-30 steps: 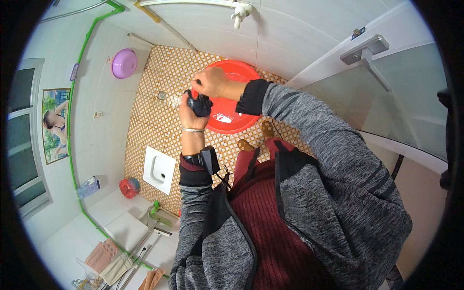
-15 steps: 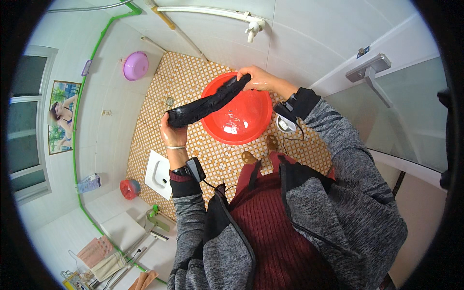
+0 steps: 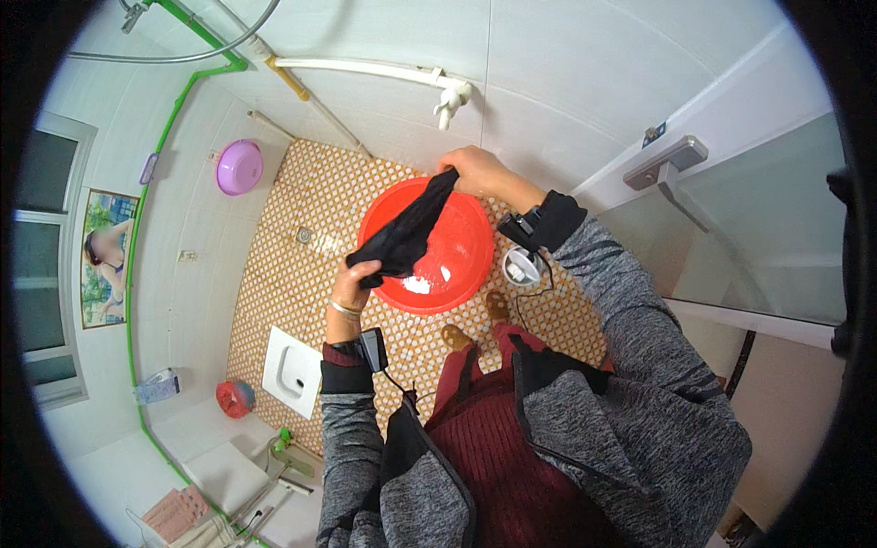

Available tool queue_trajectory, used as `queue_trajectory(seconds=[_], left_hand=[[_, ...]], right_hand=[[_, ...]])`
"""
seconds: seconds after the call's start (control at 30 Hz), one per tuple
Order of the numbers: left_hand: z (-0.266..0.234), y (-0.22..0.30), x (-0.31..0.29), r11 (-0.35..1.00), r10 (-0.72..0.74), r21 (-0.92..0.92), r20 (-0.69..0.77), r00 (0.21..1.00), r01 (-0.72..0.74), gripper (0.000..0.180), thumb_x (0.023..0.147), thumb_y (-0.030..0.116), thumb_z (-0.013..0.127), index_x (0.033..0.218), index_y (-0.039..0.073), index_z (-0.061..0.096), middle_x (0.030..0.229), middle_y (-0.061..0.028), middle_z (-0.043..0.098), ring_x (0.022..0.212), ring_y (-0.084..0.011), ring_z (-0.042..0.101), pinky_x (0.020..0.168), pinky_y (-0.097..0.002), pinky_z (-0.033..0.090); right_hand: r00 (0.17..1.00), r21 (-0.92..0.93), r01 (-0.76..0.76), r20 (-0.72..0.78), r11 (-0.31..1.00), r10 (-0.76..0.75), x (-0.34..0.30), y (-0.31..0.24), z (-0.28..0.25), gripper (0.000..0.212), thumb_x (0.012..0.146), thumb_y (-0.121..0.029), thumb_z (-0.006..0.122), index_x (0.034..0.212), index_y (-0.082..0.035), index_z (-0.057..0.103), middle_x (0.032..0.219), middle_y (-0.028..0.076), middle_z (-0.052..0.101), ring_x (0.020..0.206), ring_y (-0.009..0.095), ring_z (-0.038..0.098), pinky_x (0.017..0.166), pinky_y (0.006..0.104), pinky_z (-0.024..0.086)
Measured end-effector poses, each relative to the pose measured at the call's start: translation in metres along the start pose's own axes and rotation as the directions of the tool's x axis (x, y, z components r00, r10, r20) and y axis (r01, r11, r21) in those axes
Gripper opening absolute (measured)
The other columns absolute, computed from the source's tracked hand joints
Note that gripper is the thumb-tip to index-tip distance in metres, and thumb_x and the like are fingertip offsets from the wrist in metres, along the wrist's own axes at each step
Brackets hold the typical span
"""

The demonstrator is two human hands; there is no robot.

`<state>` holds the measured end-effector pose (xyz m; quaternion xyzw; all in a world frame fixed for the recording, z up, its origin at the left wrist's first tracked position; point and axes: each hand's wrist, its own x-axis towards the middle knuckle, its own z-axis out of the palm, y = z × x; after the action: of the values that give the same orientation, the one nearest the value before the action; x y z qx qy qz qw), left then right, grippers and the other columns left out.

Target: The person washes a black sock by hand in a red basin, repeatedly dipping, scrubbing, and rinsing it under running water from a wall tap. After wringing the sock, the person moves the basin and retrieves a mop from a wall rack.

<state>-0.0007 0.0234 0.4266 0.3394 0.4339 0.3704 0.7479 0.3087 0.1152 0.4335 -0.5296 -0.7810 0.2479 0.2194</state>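
Note:
A black piece of cloth (image 3: 408, 230), its garment kind unclear, is stretched slantwise between my two hands. My left hand (image 3: 351, 282) is closed on its lower left end, with the thumb on top. The upper right end is gripped in my right hand (image 3: 478, 172), whose fingertips are partly hidden. Below the cloth, a large red basin (image 3: 484, 239) stands on the floor, its inside shiny and wet-looking. The cloth covers part of the basin's left side from view and hangs in a loose fold at the middle.
A small white tub (image 3: 523, 266) stands right of the basin, near my feet. A white squat toilet (image 3: 291, 373) is at the left. A tap (image 3: 450, 104) juts from the far wall. A door with a lever handle (image 3: 673, 183) stands at the right; a purple basin (image 3: 239, 167) hangs left.
The cloth was held taut and rolled-looking; now it sags into a wider fold. My hands have come slightly closer together, and the view has shifted so the room appears lower.

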Motion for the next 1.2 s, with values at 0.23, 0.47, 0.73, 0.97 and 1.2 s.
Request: queue_trajectory(seconds=[0.23,0.47,0.73,0.97,1.2], left_hand=[[0.005,-0.031,0.084,0.919,0.028,-0.394,0.038,0.999,-0.011,0.044,0.081,0.018,0.051,0.114,-0.010,0.052,0.113,-0.0218,0.060,0.103,-0.0370,0.059,0.093,-0.0472,0.045],[0.035,-0.048,0.177,0.904,-0.110,-0.420,-0.054,0.992,0.078,0.012,0.081,0.003,0.058,0.093,0.002,0.060,0.088,-0.0103,0.065,0.076,-0.0251,0.064,0.072,-0.0385,0.055],[0.077,-0.054,0.264,0.889,-0.184,-0.413,0.071,0.980,0.197,0.024,0.086,0.010,0.050,0.105,-0.004,0.057,0.099,-0.0172,0.064,0.084,-0.0307,0.065,0.075,-0.0448,0.055],[0.094,-0.058,0.306,0.876,-0.250,-0.430,-0.022,0.968,0.217,0.025,0.081,0.003,0.058,0.104,-0.004,0.056,0.093,-0.0152,0.064,0.078,-0.0272,0.067,0.061,-0.0393,0.057],[0.102,-0.065,0.341,0.992,0.009,-0.124,-0.074,0.997,-0.019,0.031,0.075,0.004,0.065,0.105,-0.002,0.057,0.091,-0.0126,0.064,0.076,-0.0237,0.065,0.062,-0.0354,0.054]], right_hand=[[0.800,-0.085,-0.250,-0.579,0.965,0.156,0.027,0.002,-0.045,0.021,0.076,-0.026,0.065,0.079,-0.006,0.066,0.078,0.012,0.065,0.073,0.026,0.063,0.063,0.0368,0.050],[0.855,-0.364,-0.362,-0.495,0.858,0.151,0.072,-0.010,-0.045,0.041,0.070,-0.039,0.066,0.077,0.001,0.067,0.083,0.017,0.065,0.082,0.030,0.060,0.075,0.0405,0.047],[0.905,-0.321,-0.212,-0.420,0.923,0.063,0.072,0.007,-0.048,0.032,0.066,-0.028,0.063,0.074,0.002,0.067,0.078,0.018,0.064,0.082,0.031,0.060,0.079,0.0383,0.047],[0.924,-0.269,-0.102,-0.382,0.958,-0.009,0.074,0.020,-0.051,0.031,0.063,-0.025,0.061,0.074,0.003,0.066,0.077,0.019,0.063,0.083,0.031,0.059,0.080,0.0385,0.047],[0.861,0.205,-0.071,-0.482,0.976,0.164,0.048,0.045,-0.044,0.039,0.081,-0.029,0.062,0.104,0.002,0.063,0.092,0.017,0.066,0.089,0.024,0.061,0.080,0.0339,0.047]])
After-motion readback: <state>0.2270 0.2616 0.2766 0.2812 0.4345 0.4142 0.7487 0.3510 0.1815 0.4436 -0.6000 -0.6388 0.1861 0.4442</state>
